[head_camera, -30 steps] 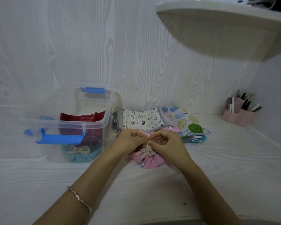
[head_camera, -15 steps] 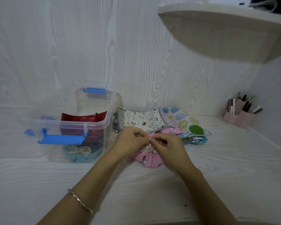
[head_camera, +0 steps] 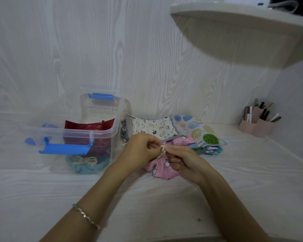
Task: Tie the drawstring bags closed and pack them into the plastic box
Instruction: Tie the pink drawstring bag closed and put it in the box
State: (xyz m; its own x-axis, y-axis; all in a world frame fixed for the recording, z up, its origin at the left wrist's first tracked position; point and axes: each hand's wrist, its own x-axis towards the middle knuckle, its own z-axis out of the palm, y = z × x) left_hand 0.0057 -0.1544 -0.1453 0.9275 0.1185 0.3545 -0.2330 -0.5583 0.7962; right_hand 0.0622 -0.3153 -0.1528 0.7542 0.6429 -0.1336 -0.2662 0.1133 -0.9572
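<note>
The clear plastic box (head_camera: 101, 110) holds a red bag (head_camera: 89, 125) and a teal bag (head_camera: 85, 166), and just beside it the left hand (head_camera: 140, 151) and right hand (head_camera: 186, 162) pinch the cream drawstring (head_camera: 162, 151) above the pink bag (head_camera: 162, 170) on the table (head_camera: 147, 206).

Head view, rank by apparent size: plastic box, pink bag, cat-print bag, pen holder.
1. Plastic box
2. Pink bag, though partly covered
3. Cat-print bag and pen holder look alike; the bag is overlapped, the holder farther off, so no ranking.
</note>
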